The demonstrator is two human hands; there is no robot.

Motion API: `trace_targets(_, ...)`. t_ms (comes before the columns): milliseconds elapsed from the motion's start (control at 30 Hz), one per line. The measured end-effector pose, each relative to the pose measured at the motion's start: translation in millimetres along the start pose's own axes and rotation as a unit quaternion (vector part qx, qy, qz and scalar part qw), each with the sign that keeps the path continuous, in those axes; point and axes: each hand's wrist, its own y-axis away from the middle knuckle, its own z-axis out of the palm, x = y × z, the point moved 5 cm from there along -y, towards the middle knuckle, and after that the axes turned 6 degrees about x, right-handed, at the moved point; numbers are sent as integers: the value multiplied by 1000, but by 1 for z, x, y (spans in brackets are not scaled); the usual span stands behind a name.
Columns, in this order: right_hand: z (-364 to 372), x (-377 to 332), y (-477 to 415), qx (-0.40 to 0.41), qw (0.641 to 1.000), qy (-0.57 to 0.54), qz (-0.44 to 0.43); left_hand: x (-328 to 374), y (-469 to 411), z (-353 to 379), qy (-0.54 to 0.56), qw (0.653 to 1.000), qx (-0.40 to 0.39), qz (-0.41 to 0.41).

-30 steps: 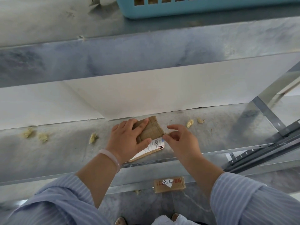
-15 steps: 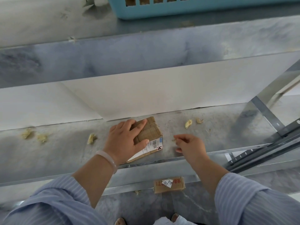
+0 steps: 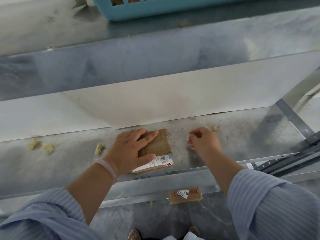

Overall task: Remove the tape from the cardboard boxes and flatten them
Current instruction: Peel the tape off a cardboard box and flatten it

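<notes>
Where the lower metal shelf runs toward its front lip, the cardboard box lies flat near the middle of the view. The left hand rests on the box's left half, pressing down with the fingers extended across the top face and the thumb laid along the near side, beside the shipping label; it clasps nothing. The right hand is apart from the box, to its right, with bare shelf surface between them. Its fingers are curled and thumb and forefinger are close together; whether they pinch anything cannot be told. The box is brown board, low and roughly square, with a creased top face. The label is white, printed with a barcode, and sits at the near right corner. The shelf is dull grey sheet metal. Crumpled yellowish tape scraps lie on it: two at far left, one just left of the left hand, one beyond the right hand. A white panel stands behind the shelf. The upper shelf carries a blue plastic basket with a slotted wall. Dark slotted rails cross at right. On the grey floor, below the shelf lip, lies a second cardboard box bearing a handwritten white sticker. A pale bangle circles the left wrist; both forearms emerge from blue striped sleeves.
</notes>
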Motion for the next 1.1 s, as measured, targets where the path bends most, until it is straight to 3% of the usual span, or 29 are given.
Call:
trace_targets(167,29,-15,37,-118,990,-81,12,1,2,2,-44,999,-7,-3)
trace_targets(233,39,-21,55,-159,985,-65,-7,1,5,1,-40,999,-4,-28)
trace_targets(400,37,-20,55,-108,991,-76,-9,-6,20,0,59,975,39,-211)
trace_targets(500,39,-13,46,-140,986,-85,31,-9,29,4,134,950,29,-282)
trace_targets(600,46,-6,40,-173,984,-44,26,-4,23,-1,73,969,21,-234)
trace_targets(700,46,-4,33,-143,989,-31,29,10,13,-6,51,985,-12,-166)
trace_targets(800,41,-9,30,-132,990,40,8,19,11,-9,86,972,-7,-217)
trace_targets(867,39,-12,29,-141,987,75,-17,26,8,-10,48,969,27,-242)
trace_targets(933,34,-13,30,-144,988,56,-12,33,5,-9,30,967,36,-252)
trace_targets(1100,15,-25,33,-148,987,-53,-14,43,-1,-7,134,964,72,-219)
